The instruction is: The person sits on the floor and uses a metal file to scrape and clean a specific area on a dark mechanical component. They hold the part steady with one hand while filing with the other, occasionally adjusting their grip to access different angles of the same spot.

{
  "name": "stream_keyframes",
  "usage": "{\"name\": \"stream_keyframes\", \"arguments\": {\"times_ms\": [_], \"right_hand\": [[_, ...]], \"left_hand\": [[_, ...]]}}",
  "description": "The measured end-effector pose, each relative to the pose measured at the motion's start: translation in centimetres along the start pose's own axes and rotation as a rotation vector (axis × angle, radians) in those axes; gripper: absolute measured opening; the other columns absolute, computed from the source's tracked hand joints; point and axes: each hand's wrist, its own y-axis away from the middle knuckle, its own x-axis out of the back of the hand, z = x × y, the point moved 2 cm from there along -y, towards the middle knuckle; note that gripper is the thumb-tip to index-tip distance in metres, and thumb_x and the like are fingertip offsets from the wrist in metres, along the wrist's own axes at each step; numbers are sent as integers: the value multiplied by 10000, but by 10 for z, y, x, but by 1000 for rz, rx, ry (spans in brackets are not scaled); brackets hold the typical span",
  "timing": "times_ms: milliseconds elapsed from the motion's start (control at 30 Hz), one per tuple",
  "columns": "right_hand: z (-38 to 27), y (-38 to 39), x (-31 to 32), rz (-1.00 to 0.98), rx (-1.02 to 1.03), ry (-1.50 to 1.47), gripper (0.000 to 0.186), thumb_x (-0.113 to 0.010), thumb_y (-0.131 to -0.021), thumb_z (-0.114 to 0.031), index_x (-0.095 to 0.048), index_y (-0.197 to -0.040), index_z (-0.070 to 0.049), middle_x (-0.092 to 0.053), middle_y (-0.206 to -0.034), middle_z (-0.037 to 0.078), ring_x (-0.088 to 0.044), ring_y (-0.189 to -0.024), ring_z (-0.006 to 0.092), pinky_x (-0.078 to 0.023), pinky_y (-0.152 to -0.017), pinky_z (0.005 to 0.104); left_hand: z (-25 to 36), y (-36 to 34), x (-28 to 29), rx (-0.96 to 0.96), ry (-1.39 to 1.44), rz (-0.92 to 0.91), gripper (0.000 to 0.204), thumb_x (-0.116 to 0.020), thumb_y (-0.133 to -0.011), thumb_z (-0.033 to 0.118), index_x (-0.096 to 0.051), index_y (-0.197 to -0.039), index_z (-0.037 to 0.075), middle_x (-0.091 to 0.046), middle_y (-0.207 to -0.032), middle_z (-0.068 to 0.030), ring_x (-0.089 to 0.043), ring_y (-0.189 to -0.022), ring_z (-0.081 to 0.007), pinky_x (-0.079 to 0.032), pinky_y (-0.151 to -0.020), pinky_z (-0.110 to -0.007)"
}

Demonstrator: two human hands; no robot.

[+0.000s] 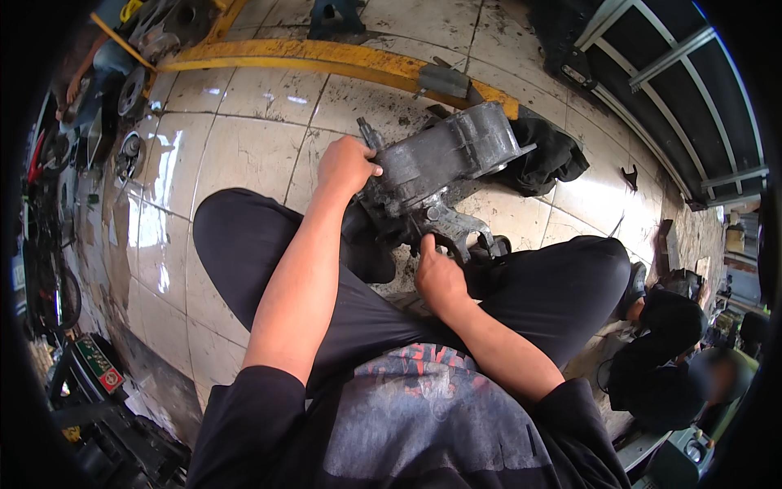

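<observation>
The left hand (346,167) is partly closed at the left end of a grey cast-metal gearbox housing (452,151), its fingers bent over the edge and its thumb pressed along the near side, so it has hold of that end; the fingertips on the far side are hidden. Just beyond its knuckles a short metal shaft (366,132) sticks out from the housing at a slant.

The right hand (441,281) is nearer the body, below and to the right of the left one. Its index finger points up and touches the dark lower part of the housing, while the other fingers are curled inward; whether they pinch anything cannot be told. Just right of that fingertip, a forked metal arm (468,228) juts from the underside.

The housing itself lies tilted in front of both hands, its round end up and to the right, between and beyond the bent knees. A black cloth (547,155) lies to the right of it, farther out than the right hand. Beyond the left hand, a yellow metal beam (318,55) crosses the tiled floor (252,163), with a grey channel piece (444,81) resting at its right-hand stretch.
</observation>
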Motion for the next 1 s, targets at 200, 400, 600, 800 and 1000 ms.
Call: {"name": "stream_keyframes", "arguments": {"times_ms": [200,400,600,800,1000], "right_hand": [[5,1,9,76,-21,-97,212,-522,-974,-39,-400,-1143,2,-711,-890,325,-729,-862,493,-584,-742,579],[7,-3,15,59,0,-146,220,-515,-973,-44,-398,-1158,-16,-704,-873,332,-707,-890,514,-549,-783,618],[12,-1,11,75,6,-182,224,-501,-972,-38,-408,-1173,-4,-699,-880,346,-702,-883,523,-549,-788,613],[6,3,10,57,17,-206,229,-505,-965,-26,-396,-1161,21,-690,-875,362,-694,-872,538,-547,-781,618],[11,2,1,95,1,-241,228,-510,-965,-22,-399,-1159,24,-685,-871,369,-692,-878,542,-546,-780,619]], "left_hand": [[-3,-2,-2,10,-4,1,446,-935,-738,228,-821,-1162,154,-777,-1109,-178,-740,-1039,-355,-576,-895,-454],[0,-2,0,3,-7,-6,451,-935,-742,233,-818,-1168,145,-775,-1115,-181,-741,-1038,-355,-576,-894,-452],[-1,-2,-1,-6,-15,0,446,-930,-749,224,-816,-1171,135,-772,-1124,-190,-739,-1050,-356,-574,-905,-451],[-2,-1,-1,-4,0,-1,444,-928,-750,216,-815,-1171,127,-773,-1114,-192,-740,-1052,-354,-571,-909,-447],[-1,-1,-2,-11,2,2,446,-932,-746,220,-817,-1166,126,-774,-1109,-190,-741,-1047,-352,-571,-902,-447]]}}
